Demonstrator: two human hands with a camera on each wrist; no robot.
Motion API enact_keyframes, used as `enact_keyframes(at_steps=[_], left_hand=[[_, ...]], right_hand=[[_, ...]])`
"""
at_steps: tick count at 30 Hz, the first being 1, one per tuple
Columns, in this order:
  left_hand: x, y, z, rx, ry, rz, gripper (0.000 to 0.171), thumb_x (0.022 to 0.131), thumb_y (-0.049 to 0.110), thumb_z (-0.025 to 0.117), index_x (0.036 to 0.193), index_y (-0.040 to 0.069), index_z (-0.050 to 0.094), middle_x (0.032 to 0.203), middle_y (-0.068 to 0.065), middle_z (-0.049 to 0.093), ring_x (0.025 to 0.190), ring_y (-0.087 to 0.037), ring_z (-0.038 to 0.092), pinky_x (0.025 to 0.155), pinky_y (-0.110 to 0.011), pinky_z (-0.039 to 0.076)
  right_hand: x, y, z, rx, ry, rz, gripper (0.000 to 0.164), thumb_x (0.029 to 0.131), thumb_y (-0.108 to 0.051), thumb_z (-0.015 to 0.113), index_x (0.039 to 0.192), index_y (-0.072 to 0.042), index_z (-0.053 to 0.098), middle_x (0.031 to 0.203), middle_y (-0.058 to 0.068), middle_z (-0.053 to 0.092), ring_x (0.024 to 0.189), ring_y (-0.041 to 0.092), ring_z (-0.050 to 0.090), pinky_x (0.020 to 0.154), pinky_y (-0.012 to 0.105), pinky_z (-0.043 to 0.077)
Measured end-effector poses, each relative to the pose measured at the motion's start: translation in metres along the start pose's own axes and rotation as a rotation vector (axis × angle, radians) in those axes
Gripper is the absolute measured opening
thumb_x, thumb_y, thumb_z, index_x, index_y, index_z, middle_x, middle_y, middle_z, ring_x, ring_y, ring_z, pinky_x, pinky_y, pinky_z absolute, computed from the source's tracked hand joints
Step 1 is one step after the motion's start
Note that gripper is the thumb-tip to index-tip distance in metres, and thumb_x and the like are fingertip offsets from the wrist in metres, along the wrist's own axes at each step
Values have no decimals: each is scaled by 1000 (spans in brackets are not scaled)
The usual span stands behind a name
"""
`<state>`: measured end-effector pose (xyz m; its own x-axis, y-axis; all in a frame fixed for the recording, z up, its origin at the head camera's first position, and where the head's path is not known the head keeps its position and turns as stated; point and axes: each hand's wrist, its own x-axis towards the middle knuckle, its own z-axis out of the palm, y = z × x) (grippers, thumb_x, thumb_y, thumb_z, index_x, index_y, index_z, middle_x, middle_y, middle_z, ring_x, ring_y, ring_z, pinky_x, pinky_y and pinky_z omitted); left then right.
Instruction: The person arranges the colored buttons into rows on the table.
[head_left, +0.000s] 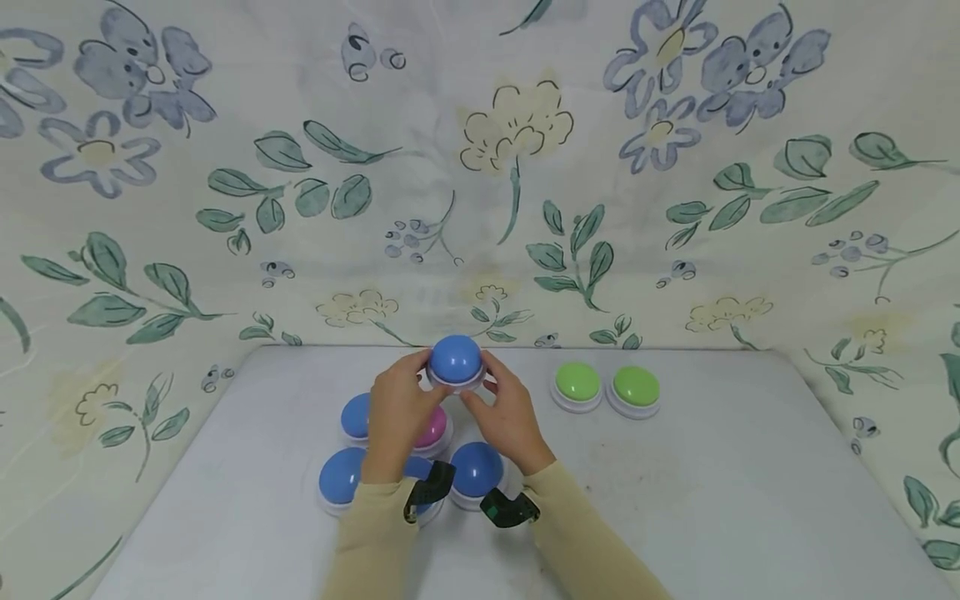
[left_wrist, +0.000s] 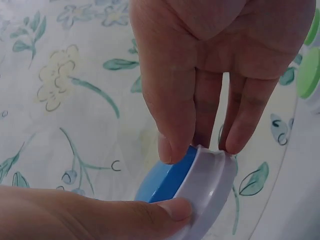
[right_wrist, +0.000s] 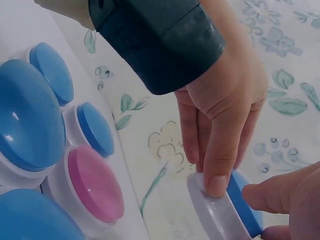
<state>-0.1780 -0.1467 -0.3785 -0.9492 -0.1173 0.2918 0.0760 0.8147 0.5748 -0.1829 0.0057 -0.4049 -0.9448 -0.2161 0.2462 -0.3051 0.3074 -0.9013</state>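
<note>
A round blue push button with a white base is held up by both hands near the table's far edge. My left hand grips its left side, and my right hand grips the right side. Up close in the left wrist view, the right hand has its thumb by the blue dome and fingers at the white base, while the left thumb presses on that base. From the right wrist, the left hand pinches the base's edge and the right thumb touches the blue dome.
Below the hands stand several blue buttons and a pink button, partly covered by the left arm. Two green buttons sit side by side to the right on the white table. Flowered cloth rises behind the table.
</note>
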Motion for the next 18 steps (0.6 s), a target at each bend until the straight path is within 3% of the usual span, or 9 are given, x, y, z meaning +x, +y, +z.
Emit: enact_keyframes(at_steps=[18], left_hand=[[-6, 13, 23, -2, -54, -4, 58, 80, 11, 85, 131, -2, 63, 128, -19, 66, 115, -36, 64, 99, -51, 52]], right_hand=[[-15, 19, -11, 15, 54, 83, 60, 97, -10, 64, 150, 4, 39, 154, 22, 41, 137, 37, 47, 108, 46, 45]])
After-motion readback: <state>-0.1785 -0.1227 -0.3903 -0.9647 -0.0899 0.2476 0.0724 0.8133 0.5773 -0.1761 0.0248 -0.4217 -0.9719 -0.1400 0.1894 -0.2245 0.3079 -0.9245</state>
